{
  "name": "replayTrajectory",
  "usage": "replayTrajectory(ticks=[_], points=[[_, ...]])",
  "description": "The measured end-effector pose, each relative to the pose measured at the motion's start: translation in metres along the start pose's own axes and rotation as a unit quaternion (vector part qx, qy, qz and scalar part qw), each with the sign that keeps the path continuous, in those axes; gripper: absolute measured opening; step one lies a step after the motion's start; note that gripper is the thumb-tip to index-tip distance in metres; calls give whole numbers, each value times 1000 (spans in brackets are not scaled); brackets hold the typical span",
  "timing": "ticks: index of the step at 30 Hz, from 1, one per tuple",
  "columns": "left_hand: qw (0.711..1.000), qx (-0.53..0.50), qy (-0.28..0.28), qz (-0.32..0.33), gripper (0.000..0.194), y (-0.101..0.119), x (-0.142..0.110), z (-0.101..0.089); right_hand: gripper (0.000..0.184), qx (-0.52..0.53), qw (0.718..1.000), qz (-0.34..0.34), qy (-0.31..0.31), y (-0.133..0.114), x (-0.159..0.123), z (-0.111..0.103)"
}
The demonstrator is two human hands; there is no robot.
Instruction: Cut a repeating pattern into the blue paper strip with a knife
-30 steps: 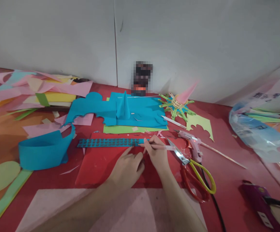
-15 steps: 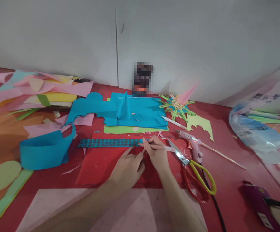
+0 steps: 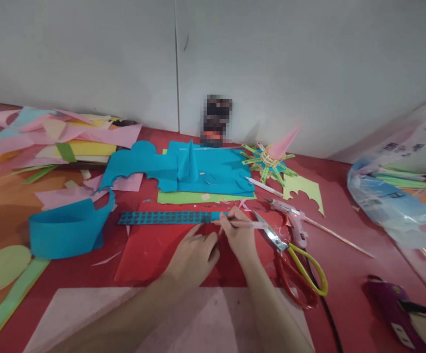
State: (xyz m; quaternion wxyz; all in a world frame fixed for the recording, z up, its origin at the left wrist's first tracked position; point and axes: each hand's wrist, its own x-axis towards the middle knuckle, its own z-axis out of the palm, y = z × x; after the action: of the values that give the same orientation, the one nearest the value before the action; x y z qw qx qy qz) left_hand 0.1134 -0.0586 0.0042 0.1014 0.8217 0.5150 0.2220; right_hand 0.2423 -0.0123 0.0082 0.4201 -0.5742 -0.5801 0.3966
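Note:
A long blue paper strip (image 3: pixel 168 217) with rows of small dark marks lies across the red board (image 3: pixel 150 255). My left hand (image 3: pixel 192 255) rests on the board just below the strip. Its index finger presses the strip's lower edge, and the other fingers are curled in. Pinched in my right hand (image 3: pixel 240 235) is a slim pale pink pen (image 3: pixel 247 224), its tip on the strip's right part. My right fingers cover the strip's right end. Immediately right of that hand lie scissors (image 3: pixel 281 245) with one yellow and one red handle, blades apart.
A pink glue gun (image 3: pixel 295 218) with a glue stick lies beyond the scissors; a purple tool (image 3: pixel 394 309) sits at lower right. Blue paper sheets (image 3: pixel 220 171), a blue paper cone (image 3: pixel 188 164), a white pen (image 3: pixel 266 187) and a pink-coned paper piece (image 3: pixel 271 154) stand behind. A blue paper loop (image 3: pixel 62 235) is left.
My right hand has shifted very slightly along the strip to the right, with the pen still in it. My left hand stays nearly where it was.

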Motion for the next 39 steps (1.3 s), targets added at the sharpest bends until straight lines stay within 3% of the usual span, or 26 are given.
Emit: replayTrajectory(ticks=[39], points=[[1000,16,2,3,15,-1,-1,0,32,2,1000,-4,11,-1,-1,1]])
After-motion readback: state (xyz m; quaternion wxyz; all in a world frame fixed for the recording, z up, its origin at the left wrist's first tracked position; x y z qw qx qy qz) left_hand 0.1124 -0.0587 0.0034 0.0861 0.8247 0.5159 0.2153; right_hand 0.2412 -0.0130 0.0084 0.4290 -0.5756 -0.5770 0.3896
